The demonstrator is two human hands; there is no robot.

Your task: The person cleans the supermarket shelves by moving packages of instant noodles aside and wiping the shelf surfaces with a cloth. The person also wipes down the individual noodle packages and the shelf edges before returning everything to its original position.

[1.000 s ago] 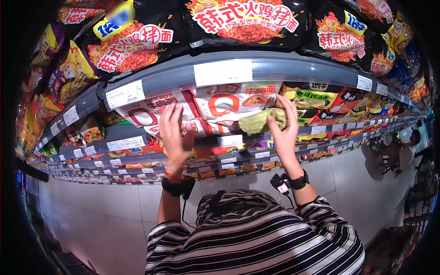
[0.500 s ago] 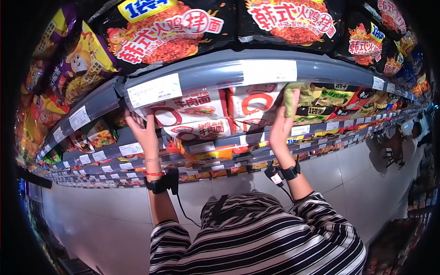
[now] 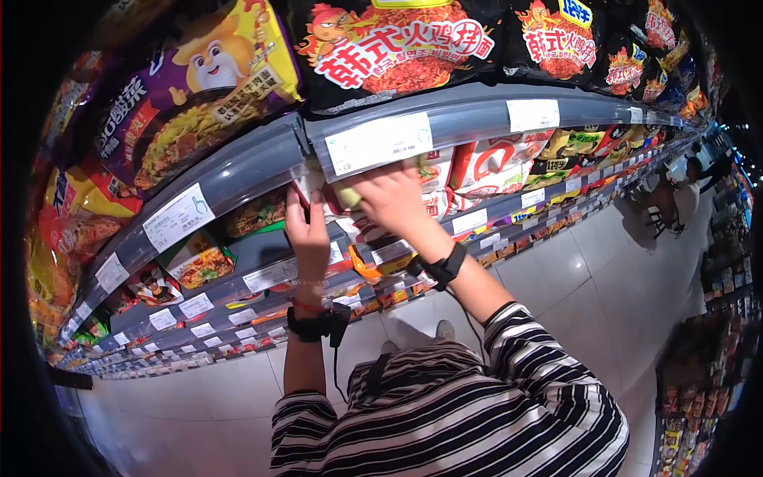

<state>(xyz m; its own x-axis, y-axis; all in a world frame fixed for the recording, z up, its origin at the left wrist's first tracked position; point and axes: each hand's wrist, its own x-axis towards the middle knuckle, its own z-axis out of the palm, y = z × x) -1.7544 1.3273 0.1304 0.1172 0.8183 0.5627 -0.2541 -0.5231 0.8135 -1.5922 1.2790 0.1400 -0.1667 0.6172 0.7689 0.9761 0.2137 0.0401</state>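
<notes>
White-and-red packs of beef noodles stand in a row on the shelf below the upper price rail. My right hand is closed over a yellow-green cloth, which shows at its left side, and presses against the front of the leftmost packs. Just to its left, my left hand reaches up beneath the rail, thumb and fingers about the white-and-red edge of a noodle pack. Its fingertips are partly hidden under the rail.
Black spicy noodle packs and a purple-and-yellow noodle pack lie on the shelf above. A clear rail with price tags overhangs my hands. Lower shelves hold more packs. A person is in the aisle at right.
My view has shifted left along the shelf. My right hand, with the cloth, has moved left from the packs' right side to beside my left hand. My left hand now holds a pack edge.
</notes>
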